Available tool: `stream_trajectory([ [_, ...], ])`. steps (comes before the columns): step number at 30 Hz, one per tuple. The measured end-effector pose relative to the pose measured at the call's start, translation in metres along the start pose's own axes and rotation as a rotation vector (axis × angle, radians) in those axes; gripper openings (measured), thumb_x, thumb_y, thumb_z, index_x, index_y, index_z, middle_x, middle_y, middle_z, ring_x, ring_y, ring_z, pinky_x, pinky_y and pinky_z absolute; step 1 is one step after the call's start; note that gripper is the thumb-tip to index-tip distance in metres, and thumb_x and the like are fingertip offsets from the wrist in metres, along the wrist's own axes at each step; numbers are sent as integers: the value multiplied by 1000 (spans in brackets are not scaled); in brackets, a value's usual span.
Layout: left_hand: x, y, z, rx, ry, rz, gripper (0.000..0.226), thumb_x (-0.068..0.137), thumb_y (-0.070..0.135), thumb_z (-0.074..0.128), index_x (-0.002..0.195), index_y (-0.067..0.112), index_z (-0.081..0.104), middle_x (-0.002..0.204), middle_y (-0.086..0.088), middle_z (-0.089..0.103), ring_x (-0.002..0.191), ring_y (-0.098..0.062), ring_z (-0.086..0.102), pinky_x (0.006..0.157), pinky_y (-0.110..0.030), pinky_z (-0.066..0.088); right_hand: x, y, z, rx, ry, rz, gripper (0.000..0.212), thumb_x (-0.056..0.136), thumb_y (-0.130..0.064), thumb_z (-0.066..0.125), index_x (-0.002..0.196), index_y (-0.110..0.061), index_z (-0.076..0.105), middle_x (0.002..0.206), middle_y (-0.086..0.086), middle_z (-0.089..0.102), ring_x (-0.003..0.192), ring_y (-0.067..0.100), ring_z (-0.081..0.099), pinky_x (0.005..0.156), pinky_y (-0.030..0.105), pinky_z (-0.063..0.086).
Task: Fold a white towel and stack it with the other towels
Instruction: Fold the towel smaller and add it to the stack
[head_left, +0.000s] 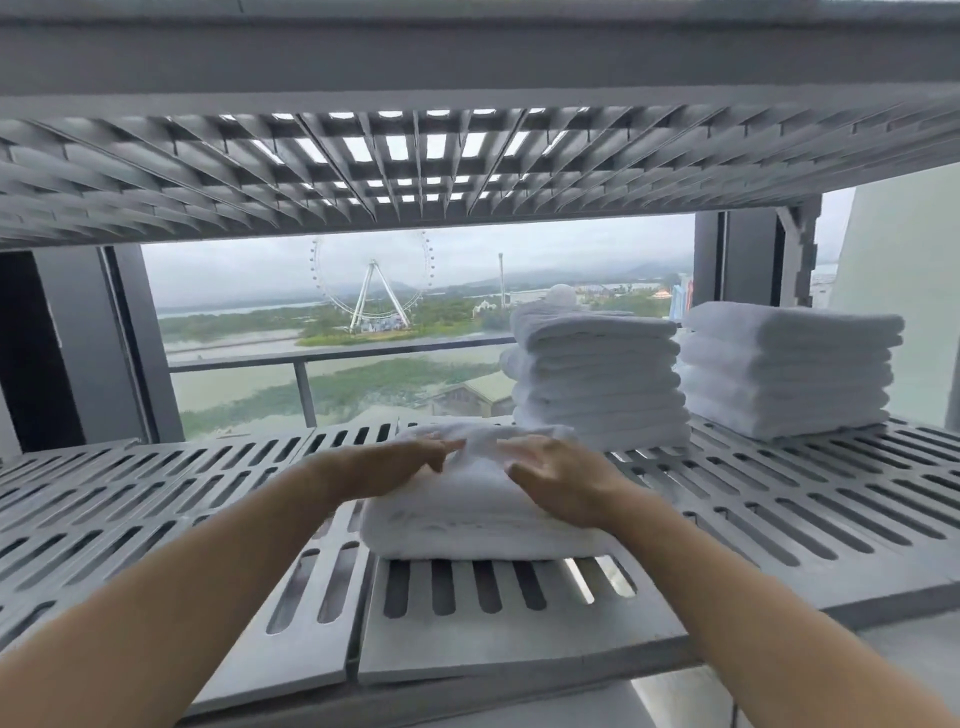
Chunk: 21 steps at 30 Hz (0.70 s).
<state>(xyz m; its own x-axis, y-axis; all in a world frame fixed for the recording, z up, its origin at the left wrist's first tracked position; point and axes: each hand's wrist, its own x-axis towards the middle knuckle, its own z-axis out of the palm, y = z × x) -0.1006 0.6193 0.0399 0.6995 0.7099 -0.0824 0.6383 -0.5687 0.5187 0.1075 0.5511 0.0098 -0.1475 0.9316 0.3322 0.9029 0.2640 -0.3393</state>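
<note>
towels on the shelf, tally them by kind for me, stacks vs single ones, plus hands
towel stacks: 2 (middle stack, right-end stack)
single folded towel: 1
hands resting on it: 2 (left hand, right hand)
total: 5

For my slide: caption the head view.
Left hand and right hand rest on a folded white towel on a slotted shelf.

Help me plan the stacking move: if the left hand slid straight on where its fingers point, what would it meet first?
The left hand points right and slightly away across the folded white towel. It would likely first meet the towel's bunched ridge, then the right hand. Depth is unclear.
</note>
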Motion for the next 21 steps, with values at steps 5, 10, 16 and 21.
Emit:
stream_trajectory([
  [5,31,1,5,443,222,-185,60,90,63,11,145,42,16,158,3,5,145,-23,-5,115,-53,4,41,39,-18,81,95,120,36,91,-23,46,125,-22,58,135,5,54,124,24,48,104,34,38],
  [10,21,-28,18,369,150,-256,58,85,73,25,133,64,-5,156,9,-17,143,-22,-14,115,-54,-5,64,57,0,76,-113,50,35,95,-30,46,128,-19,53,135,6,54,122,24,50,101,28,38],
  [16,22,-21,18,414,152,-302,59,86,71,26,136,61,-3,156,12,-16,143,-17,-15,115,-46,-6,78,75,4,282,-51,51,37,97,-18,38,62,-12,46,61,5,47,63,26,47,62,37,36],
  [21,19,-10,17,498,250,-277,56,89,66,29,139,59,5,156,15,-6,144,-10,-8,116,-53,3,85,89,-10,446,-121,82,33,96,2,30,106,31,41,85,43,51,64,28,57,58,24,47],
])
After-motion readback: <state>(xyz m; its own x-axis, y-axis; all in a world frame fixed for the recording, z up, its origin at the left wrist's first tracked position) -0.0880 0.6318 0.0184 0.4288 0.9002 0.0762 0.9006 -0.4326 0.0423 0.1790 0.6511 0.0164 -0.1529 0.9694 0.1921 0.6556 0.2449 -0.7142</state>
